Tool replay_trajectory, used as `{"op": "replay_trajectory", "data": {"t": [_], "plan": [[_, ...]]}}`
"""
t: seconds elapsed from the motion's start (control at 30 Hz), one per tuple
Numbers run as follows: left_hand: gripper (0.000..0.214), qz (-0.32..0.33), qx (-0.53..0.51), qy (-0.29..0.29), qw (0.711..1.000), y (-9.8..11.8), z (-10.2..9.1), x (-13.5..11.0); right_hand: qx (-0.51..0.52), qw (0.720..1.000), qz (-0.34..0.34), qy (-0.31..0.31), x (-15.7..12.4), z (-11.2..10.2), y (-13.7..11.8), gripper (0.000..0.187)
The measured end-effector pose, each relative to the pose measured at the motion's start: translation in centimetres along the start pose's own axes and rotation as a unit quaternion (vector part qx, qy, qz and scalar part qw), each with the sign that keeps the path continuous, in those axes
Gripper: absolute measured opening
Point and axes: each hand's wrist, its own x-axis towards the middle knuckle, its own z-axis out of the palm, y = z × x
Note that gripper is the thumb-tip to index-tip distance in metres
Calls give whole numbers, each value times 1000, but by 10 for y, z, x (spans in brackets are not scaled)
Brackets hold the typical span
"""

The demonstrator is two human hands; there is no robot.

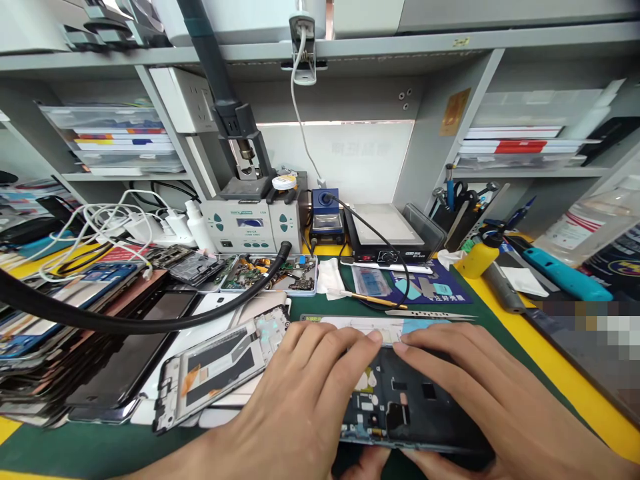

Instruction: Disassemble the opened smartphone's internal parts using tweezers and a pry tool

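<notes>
An opened smartphone (425, 413) with its circuit board partly bare lies sideways between my two hands, near the front of the green mat. My left hand (315, 387) grips its left end, fingers over the far edge and thumb at the near edge. My right hand (480, 373) clasps the other end the same way, its fingertips close to those of the left. My palms and fingers hide both ends of the phone. Just left of my left hand, a bare phone frame (220, 367) rests tilted on white phone panels.
Stacked phone parts (75, 333) fill the left side, with a black hose (150, 325) arching over them. A rework station (250, 227), a tray of small boards (300, 277) and a heating plate (390, 233) stand behind. Tweezers (430, 315) and a yellow bottle (480, 250) are farther right.
</notes>
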Motion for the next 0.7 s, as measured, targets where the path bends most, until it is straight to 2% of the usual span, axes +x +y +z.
{"op": "replay_trajectory", "data": {"t": [0.13,0.3,0.7], "plan": [[76,-23,8,8,1000,3,3,-2,-9,1000,5,6,-4,4,-1,51],[77,-2,8,14,1000,1,7,-2,-12,1000,-2,10,-5,8,-3,50],[79,-18,-11,-11,1000,-1,5,1,6,1000,6,24,-1,6,-6,44]]}}
